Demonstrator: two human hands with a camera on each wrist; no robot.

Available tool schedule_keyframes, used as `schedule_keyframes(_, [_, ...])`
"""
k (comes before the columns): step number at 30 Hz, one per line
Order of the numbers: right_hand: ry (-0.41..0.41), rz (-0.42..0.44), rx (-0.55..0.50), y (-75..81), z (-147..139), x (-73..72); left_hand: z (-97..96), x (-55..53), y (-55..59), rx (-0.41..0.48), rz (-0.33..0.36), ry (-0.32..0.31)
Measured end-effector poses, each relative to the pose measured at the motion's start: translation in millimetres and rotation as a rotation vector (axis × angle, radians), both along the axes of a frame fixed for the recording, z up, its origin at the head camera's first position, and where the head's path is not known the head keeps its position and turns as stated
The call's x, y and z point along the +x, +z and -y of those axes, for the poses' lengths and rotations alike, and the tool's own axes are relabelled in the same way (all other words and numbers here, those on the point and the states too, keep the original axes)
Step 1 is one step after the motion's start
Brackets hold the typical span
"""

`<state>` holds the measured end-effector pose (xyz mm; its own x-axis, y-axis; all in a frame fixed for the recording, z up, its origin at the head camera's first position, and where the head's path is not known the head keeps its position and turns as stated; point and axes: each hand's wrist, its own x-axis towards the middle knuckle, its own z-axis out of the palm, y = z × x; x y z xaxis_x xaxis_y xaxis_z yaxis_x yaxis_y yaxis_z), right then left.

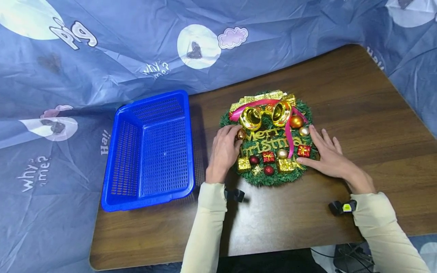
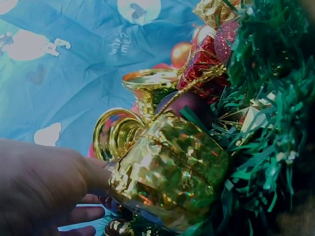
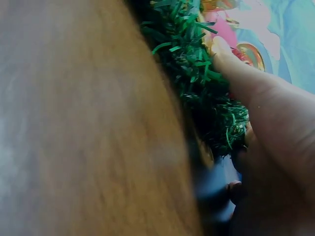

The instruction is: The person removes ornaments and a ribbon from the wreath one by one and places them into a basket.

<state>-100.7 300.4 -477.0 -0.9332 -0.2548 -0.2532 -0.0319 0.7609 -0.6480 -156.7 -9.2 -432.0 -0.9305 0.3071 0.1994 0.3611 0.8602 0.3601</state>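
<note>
On the desk (image 1: pixel 368 98), basket (image 1: pixel 190 148) at left and, to its right, wreath (image 1: pixel 269 146) between left fingers (image 1: pixel 228 132) and right fingers (image 1: pixel 317 139), with bells (image 1: pixel 252 118) on its far half, cloth (image 1: pixel 136 34) behind.

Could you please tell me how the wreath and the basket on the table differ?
The wreath is round, whereas the basket is rectangular. The wreath is bushy green with multicoloured decorations; the basket is plain blue with perforated walls. The left hand and right hand are at the wreath's sides, while neither is at the basket. Both things rest on the wooden table.
</note>
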Motion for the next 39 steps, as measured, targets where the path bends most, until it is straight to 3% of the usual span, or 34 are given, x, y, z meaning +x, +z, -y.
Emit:
schedule_keyframes(14, [0.015,-0.012,0.017,0.5,1.8,-0.4,1.0,0.1,1.4,0.093,-0.010,-0.010])
schedule_keyframes(28, [0.006,-0.006,0.041,-1.6,2.4,-0.1,1.0,1.4,6.7,0.088,-0.011,-0.013])
schedule_keyframes(39, [0.007,-0.024,0.030,-0.9,1.4,0.4,2.5,4.9,20.6,0.086,-0.026,-0.004])
